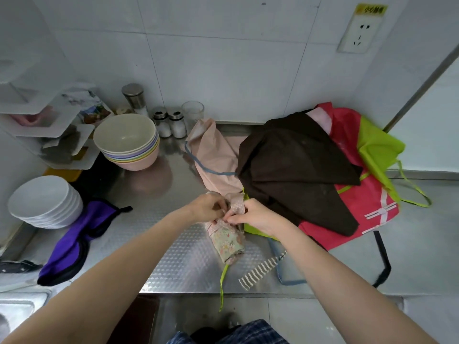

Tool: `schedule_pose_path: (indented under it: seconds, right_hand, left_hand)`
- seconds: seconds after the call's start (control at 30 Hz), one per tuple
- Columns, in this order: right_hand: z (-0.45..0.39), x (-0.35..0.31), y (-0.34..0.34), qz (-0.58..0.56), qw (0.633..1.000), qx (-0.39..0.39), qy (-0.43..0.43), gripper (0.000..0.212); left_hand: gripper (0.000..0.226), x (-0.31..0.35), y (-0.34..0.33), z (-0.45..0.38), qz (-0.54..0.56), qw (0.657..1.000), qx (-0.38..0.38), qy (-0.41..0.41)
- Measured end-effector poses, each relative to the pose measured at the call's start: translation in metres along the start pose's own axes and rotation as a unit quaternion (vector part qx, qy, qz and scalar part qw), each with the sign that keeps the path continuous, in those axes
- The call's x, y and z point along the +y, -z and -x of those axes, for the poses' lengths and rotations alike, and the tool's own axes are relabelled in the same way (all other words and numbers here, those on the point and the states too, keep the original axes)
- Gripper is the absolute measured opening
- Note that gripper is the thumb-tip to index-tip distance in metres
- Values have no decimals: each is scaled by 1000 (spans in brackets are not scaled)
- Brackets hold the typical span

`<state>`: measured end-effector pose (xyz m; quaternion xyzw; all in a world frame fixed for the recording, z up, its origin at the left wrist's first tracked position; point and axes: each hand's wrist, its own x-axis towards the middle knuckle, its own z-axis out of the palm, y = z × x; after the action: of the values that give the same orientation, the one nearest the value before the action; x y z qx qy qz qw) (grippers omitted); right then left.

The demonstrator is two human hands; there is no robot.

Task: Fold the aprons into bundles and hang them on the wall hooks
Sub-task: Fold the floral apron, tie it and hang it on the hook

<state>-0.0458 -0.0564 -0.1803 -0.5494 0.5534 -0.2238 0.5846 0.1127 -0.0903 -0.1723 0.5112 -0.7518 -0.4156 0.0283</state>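
At the middle of the steel counter (173, 256), a rolled floral apron (227, 240) lies with its long axis running from the front edge back toward the wall, its far end tucked under both hands. The left hand (207, 207) and right hand (253, 214) meet over that far end, fingers pinched together on a dotted strap (236, 204) (apparently being wound or tied around the roll; the knot itself is hidden). Both hands sit equally close to the bundle, one on each side of its axis, so the tie can likely be drawn tight across the roll without shifting it. A green tie (223, 281) trails from the near end over the counter edge. Just right of the roll, touching it, lies a heap of unfolded aprons: brown (298, 165) on top, red (347, 219) and lime (377, 145) beneath, pink (213, 155) behind. A purple bundle (74, 244) rests well to the left, beside stacked white plates (42, 202). No wall hooks are visible.
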Motion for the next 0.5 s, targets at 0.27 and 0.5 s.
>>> schedule_pose_path:
  seconds: [0.27, 0.5]
  right_hand:
    - [-1, -10, -24, 315, 940, 95, 92, 32]
    - [0, -20, -35, 457, 876, 150, 44, 41]
  left_hand:
    - [21, 3, 6, 11, 53, 997, -15, 50]
    - [19, 2, 4, 13, 132, 989, 11, 69]
